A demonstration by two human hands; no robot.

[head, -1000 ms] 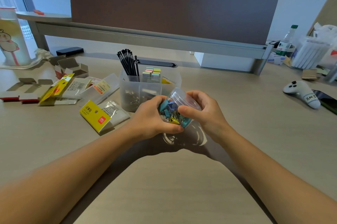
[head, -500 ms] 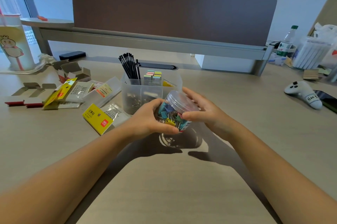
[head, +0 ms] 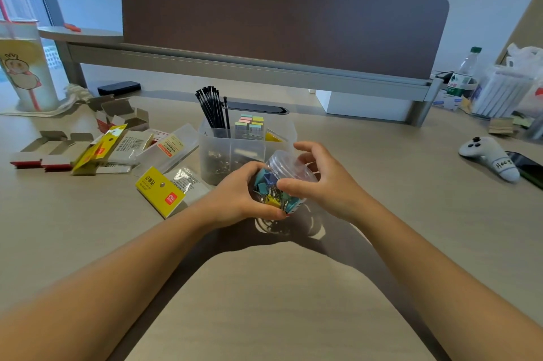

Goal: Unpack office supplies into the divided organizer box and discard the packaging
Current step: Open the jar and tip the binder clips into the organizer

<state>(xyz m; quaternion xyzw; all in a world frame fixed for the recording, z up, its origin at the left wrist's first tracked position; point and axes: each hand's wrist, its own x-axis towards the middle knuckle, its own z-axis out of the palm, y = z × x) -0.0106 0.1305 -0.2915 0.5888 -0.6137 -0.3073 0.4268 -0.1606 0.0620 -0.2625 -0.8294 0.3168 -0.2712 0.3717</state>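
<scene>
Gripping clip jar [head: 289, 165] tilted, both hands: left [head: 235, 193], right [head: 326, 181].

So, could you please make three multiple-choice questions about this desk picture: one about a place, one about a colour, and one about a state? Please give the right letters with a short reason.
1. Where do the black pens stand?
A. in the back-left compartment of the organizer box
B. flat on the desk
C. inside the jar

2. What colour is the card pack lying nearest to the left hand?
A. green
B. yellow
C. purple

3. How is the clear jar of binder clips held?
A. it stands alone on the desk
B. one hand only
C. left hand grips the body, right hand grips the lid end

Answers:
1 A: the pens rise from the box's rear left section.
2 B: its face is yellow with a red logo.
3 C: both hands curl round the tilted jar, above the desk.
</scene>
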